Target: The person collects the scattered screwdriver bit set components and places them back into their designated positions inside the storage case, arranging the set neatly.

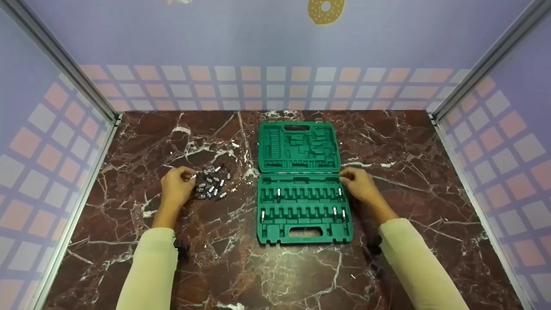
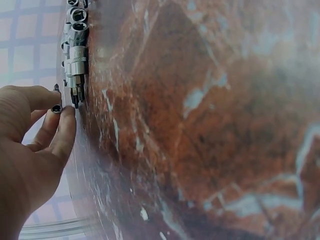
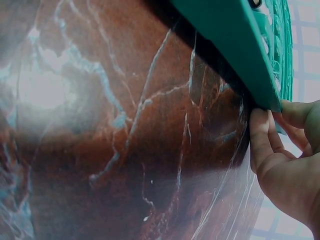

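Head view: L hand point(image 1: 176, 185) sits left of frame centre, at the left edge of the pile point(image 1: 211, 189) of metal sockets & bits. Its thumb & fingers are nearly together, pinching one small socket point(image 2: 56, 108); the L wrist view has it mid-left of frame, hollow end showing, w/ the pile just beside in the upper left. Pile pcs lie jumbled, some chrome, some w/ dark tips.

R hand point(image 1: 359, 184) is right of centre, at the right edge of the green case point(image 1: 305, 223), near the hinge point(image 1: 301, 173). Thumb & fingers grip that edge, gap only about as wide as the rim; R wrist view (right side of frame) has the thumb on the upper side, fingers by the underside.

Case lies unfolded on the table point(image 1: 292, 275), a bit right of centre: lid point(image 1: 298, 146) toward top of frame, slotted half toward bottom, handle cutout at its lower edge. Five sockets stand in slots: upper row, one left & one far right; lower row, one far left & two at right.

Table = dark red-brown marble look w/ pale veins. Both arms come in from the bottom, pale sleeves point(image 1: 150, 267), dark gear at the wrists. Back wall point(image 1: 258, 38): lilac, pink/white squares low down, donut print top right of centre.
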The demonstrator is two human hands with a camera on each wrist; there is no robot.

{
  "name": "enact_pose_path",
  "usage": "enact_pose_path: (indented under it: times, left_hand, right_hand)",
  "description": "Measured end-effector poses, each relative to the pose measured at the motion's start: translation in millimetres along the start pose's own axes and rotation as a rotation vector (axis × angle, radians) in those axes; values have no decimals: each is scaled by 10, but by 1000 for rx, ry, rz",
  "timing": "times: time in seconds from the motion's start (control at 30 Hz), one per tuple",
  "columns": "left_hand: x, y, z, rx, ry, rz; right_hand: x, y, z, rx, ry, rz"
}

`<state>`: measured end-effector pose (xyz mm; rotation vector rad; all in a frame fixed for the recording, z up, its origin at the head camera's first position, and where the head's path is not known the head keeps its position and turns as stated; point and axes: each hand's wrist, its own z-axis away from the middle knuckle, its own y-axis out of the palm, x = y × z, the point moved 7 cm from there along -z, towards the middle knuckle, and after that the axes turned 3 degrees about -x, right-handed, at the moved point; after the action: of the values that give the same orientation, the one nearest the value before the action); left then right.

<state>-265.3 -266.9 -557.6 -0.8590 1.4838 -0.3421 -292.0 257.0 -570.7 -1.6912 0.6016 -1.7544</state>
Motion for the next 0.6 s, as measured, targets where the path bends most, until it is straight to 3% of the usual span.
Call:
enact_pose_path:
  times: [0.27,0.6]
  left_hand:
    - [-34,-43,25,-46,-27,35]
    - [-259,-50,55,-41,-20,96]
  right_hand:
    - [-1,2,7,7,19,-1]
    - [-9,1,-2,-11,6,-3]
